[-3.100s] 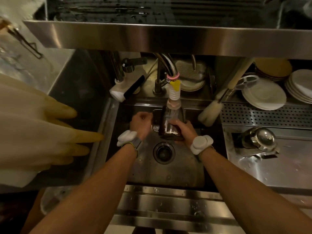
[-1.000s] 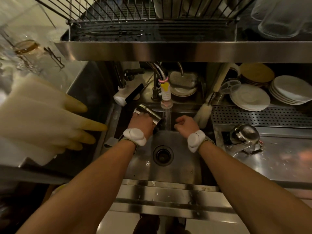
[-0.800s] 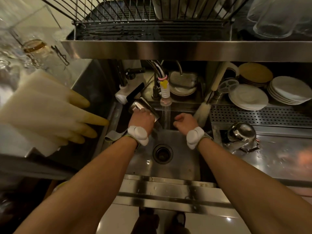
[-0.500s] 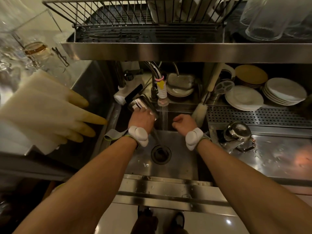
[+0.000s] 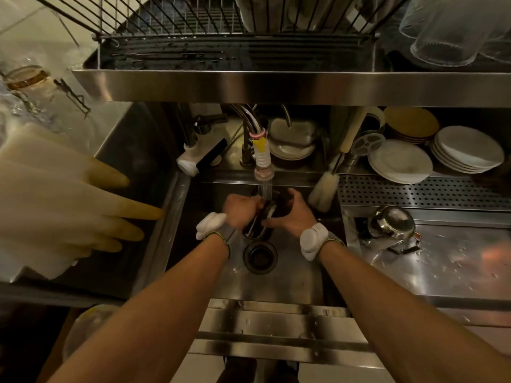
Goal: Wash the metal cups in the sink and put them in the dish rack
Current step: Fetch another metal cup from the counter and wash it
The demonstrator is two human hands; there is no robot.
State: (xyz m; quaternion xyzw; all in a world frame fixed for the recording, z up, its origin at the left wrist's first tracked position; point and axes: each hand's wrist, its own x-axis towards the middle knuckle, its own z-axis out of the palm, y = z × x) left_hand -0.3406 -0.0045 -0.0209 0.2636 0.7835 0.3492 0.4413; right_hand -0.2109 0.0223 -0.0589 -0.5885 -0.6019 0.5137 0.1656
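Two hands hold one dark, shiny metal cup (image 5: 258,221) over the steel sink (image 5: 290,277), under running water (image 5: 265,189). The left hand (image 5: 240,210) wraps around it; the right hand (image 5: 293,214) curls loosely round it. The cup leans, its long side pointing up toward the tap (image 5: 262,161).

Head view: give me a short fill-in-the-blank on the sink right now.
1. The left hand and right hand hold the metal cup under ___ water.
2. The white plates sit on the ___ side of the sink.
3. The dish rack stands ___ the sink.
Missing words: running; right; above.
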